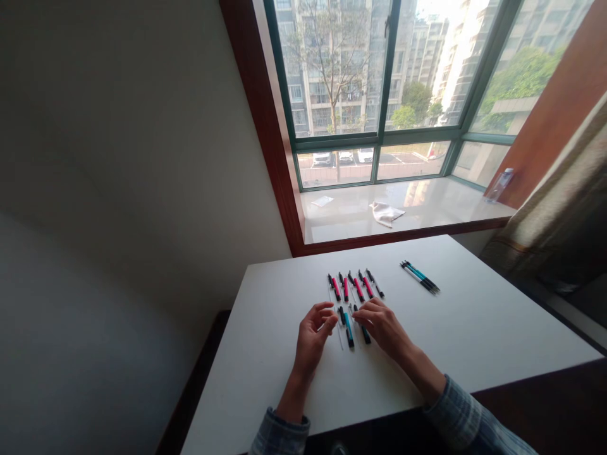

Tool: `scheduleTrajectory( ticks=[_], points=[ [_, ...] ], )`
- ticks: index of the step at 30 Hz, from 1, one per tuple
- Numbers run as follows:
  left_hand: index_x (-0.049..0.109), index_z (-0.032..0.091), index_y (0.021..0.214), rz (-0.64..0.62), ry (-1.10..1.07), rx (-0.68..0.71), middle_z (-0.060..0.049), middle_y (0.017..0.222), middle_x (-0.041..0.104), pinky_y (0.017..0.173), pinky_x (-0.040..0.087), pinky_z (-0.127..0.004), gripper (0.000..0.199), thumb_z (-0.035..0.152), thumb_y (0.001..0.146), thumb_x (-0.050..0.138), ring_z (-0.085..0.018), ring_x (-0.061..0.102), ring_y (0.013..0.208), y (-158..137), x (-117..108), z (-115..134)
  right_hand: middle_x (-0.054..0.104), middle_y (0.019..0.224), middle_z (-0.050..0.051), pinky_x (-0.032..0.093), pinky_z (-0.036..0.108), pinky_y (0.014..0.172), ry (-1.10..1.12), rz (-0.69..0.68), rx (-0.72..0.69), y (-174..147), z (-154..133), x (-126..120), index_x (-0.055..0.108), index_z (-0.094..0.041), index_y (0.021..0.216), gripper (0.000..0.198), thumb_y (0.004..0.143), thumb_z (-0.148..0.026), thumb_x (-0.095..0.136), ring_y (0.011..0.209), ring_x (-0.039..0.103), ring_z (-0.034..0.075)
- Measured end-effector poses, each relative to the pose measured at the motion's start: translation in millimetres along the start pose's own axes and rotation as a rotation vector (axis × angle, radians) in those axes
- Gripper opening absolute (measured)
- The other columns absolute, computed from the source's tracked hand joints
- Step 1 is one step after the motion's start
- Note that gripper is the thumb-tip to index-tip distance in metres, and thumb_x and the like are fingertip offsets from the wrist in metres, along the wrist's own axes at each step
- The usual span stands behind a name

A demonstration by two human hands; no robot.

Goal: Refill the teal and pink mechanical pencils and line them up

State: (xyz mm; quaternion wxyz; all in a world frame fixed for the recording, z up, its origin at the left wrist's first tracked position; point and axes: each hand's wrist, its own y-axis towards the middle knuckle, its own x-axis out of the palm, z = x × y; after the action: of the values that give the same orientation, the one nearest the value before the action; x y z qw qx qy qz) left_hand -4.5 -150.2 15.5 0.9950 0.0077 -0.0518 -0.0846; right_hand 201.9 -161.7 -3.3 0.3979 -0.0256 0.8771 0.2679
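On the white table [265, 379], pen parts lie in two rows. The far row has several pink barrels [358, 289] with black upper parts and thin refills between them. Closer to me are a teal barrel [348, 328] with a black end and a dark barrel [365, 333], beside a thin white refill [340, 337]. My left hand [312, 335] hovers just left of this near row, fingers curved, with a gap between thumb and forefinger. My right hand [383, 327] reaches over the dark barrel, fingertips pinched together. Whatever lies between them is too small to make out.
Several whole pens [420, 277], teal and white with black grips, lie together at the back right of the table. Behind the table, the window sill [332, 227] carries a crumpled white cloth [386, 213], a paper piece [322, 201] and a clear bottle [499, 185]. A curtain [545, 183] hangs right.
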Motion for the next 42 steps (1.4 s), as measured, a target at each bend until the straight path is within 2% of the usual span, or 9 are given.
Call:
scheduleTrajectory(
  ticks=[11, 16, 18, 21, 24, 27, 37, 40, 42],
  points=[
    [0.074, 0.017, 0.108, 0.040, 0.030, -0.028, -0.004, 0.086, 0.066, 0.068, 0.048, -0.027, 0.043, 0.047, 0.078, 0.079, -0.015, 0.055, 0.071, -1, -1, 3, 0.076, 0.093, 0.006, 0.056, 0.032, 0.073, 0.008, 0.004, 0.011, -2, 0, 0, 0.078, -0.023, 0.100, 0.015, 0.095, -0.015, 0.067, 0.086, 0.064, 0.022],
    [0.075, 0.017, 0.106, 0.038, 0.041, -0.020, -0.004, 0.082, 0.066, 0.068, 0.048, -0.027, 0.042, 0.049, 0.079, 0.079, -0.015, 0.055, 0.071, -1, -1, 3, 0.077, 0.097, 0.009, 0.057, 0.039, 0.078, -0.032, 0.128, 0.062, 0, 34, -21, 0.077, -0.023, 0.106, 0.019, 0.100, -0.025, 0.060, 0.090, 0.067, 0.025],
    [0.075, 0.018, 0.105, 0.038, 0.048, -0.021, -0.004, 0.082, 0.066, 0.069, 0.048, -0.027, 0.042, 0.050, 0.079, 0.078, -0.015, 0.055, 0.071, -1, -1, 4, 0.078, 0.099, 0.010, 0.054, 0.042, 0.086, -0.126, 0.213, 0.146, 2, 65, -41, 0.078, -0.021, 0.105, 0.023, 0.101, -0.030, 0.057, 0.094, 0.067, 0.027],
    [0.075, 0.018, 0.105, 0.042, 0.063, -0.022, -0.004, 0.083, 0.066, 0.069, 0.048, -0.027, 0.043, 0.051, 0.079, 0.078, -0.016, 0.056, 0.071, -1, 0, 4, 0.079, 0.103, 0.013, 0.050, 0.041, 0.091, -0.329, 0.307, 0.389, 0, 118, -77, 0.079, -0.019, 0.102, 0.029, 0.099, -0.036, 0.057, 0.098, 0.067, 0.030],
    [0.075, 0.017, 0.106, 0.042, 0.072, -0.018, -0.005, 0.082, 0.067, 0.070, 0.048, -0.028, 0.042, 0.050, 0.081, 0.077, -0.016, 0.056, 0.073, 1, 2, 5, 0.079, 0.098, 0.016, 0.049, 0.038, 0.083, -0.485, 0.256, 0.655, -5, 158, -105, 0.081, -0.018, 0.102, 0.034, 0.097, -0.040, 0.056, 0.092, 0.068, 0.031],
    [0.075, 0.016, 0.104, 0.057, 0.050, -0.010, -0.005, 0.081, 0.066, 0.069, 0.048, -0.028, 0.041, 0.050, 0.081, 0.077, -0.016, 0.054, 0.072, 3, 3, 4, 0.078, 0.089, 0.016, 0.047, 0.035, 0.073, -0.489, 0.141, 0.787, -11, 177, -114, 0.082, -0.019, 0.097, 0.036, 0.094, -0.045, 0.057, 0.081, 0.069, 0.028],
    [0.076, 0.017, 0.102, 0.062, -0.049, -0.047, -0.005, 0.083, 0.066, 0.073, 0.050, -0.030, 0.042, 0.054, 0.082, 0.074, -0.018, 0.059, 0.076, 6, 6, 2, 0.077, 0.085, 0.014, 0.046, 0.034, 0.070, -0.448, 0.171, 0.807, -9, 186, -113, 0.078, -0.018, 0.090, 0.026, 0.091, -0.036, 0.060, 0.080, 0.070, 0.027],
    [0.076, 0.017, 0.101, 0.080, -0.042, -0.046, -0.005, 0.083, 0.066, 0.074, 0.050, -0.031, 0.042, 0.055, 0.081, 0.074, -0.019, 0.060, 0.077, 7, 7, 2, 0.077, 0.091, 0.013, 0.049, 0.034, 0.073, -0.379, 0.258, 0.773, -5, 166, -118, 0.075, -0.018, 0.100, 0.028, 0.096, -0.038, 0.055, 0.083, 0.070, 0.026],
    [0.076, 0.017, 0.101, 0.102, -0.029, -0.036, -0.006, 0.086, 0.067, 0.074, 0.050, -0.030, 0.043, 0.055, 0.081, 0.073, -0.019, 0.060, 0.079, 8, 6, 1, 0.077, 0.094, 0.011, 0.052, 0.035, 0.077, -0.161, 0.309, 0.639, -1, 138, -120, 0.073, -0.019, 0.100, 0.029, 0.096, -0.043, 0.056, 0.085, 0.071, 0.025]
  ],
)
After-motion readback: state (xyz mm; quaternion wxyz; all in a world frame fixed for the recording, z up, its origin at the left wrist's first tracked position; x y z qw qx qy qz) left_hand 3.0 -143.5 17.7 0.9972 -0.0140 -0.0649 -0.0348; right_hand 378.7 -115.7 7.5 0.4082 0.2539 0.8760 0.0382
